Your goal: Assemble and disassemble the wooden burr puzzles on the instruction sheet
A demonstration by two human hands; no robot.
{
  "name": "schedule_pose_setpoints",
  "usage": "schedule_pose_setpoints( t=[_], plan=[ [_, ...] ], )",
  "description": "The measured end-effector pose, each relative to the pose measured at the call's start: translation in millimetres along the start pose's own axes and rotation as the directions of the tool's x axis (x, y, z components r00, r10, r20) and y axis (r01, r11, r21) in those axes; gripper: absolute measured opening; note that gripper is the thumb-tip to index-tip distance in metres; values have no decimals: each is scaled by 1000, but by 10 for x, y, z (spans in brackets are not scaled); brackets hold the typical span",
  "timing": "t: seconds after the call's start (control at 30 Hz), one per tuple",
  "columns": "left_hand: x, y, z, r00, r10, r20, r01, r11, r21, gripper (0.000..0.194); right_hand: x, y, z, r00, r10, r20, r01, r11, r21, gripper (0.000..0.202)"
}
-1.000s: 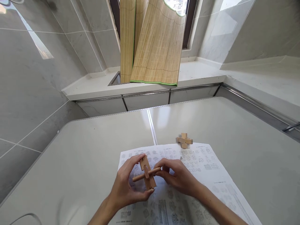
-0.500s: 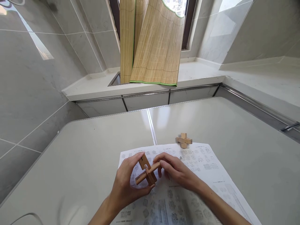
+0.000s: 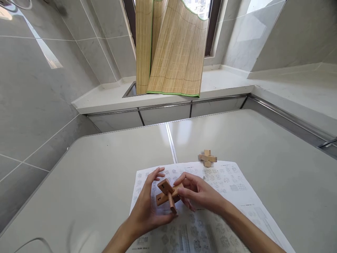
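Observation:
Reddish-brown wooden pieces, crossed together as one puzzle (image 3: 166,196), are held above a printed sheet (image 3: 238,196). Dark numbers show on two of the pieces. My right hand (image 3: 196,191) pinches the puzzle's right end between thumb and fingers. My left hand (image 3: 147,202) is spread around the left side, fingers apart, its thumb near the lower tip of one piece; its index finger stands clear of the wood. A lighter wooden cross-shaped puzzle (image 3: 207,158) rests at the sheet's top edge.
The pale table (image 3: 105,168) has a metal strip (image 3: 171,142) running across it. Beyond are a white ledge (image 3: 226,82) and a hanging bamboo blind (image 3: 179,52). A thin cable (image 3: 34,239) lies at the lower left.
The brown puzzle has been turned, so different faces and numbers show. My left fingers have come off its upper end, while my right hand has taken hold of its right end.

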State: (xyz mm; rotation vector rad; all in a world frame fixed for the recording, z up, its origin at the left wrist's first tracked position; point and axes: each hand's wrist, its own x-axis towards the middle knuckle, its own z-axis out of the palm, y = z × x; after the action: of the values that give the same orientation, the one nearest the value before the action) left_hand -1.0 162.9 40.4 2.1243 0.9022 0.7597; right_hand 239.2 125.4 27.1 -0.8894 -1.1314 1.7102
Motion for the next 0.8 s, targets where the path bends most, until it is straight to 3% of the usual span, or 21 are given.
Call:
schedule_pose_setpoints(
  t=[0.1,0.23,0.37,0.53,0.8],
  plan=[
    [-2,-7,-2,998,-23,64,31,992,-122,129,2,30,8,1000,-3,28,2,1000,11,38],
    [-4,-11,12,991,-62,121,87,973,-216,119,8,62,13,999,-19,45,17,999,28,38],
    [6,7,40,994,-24,108,49,972,-231,115,2,56,26,999,-16,38,16,1000,1,39],
    [12,20,70,990,-28,141,72,944,-321,112,-17,6,66,1000,-16,-8,15,994,-105,40],
    [-26,-35,124,983,-58,173,111,942,-316,113,-44,-38,62,996,-34,-80,9,954,-299,38]
  ],
)
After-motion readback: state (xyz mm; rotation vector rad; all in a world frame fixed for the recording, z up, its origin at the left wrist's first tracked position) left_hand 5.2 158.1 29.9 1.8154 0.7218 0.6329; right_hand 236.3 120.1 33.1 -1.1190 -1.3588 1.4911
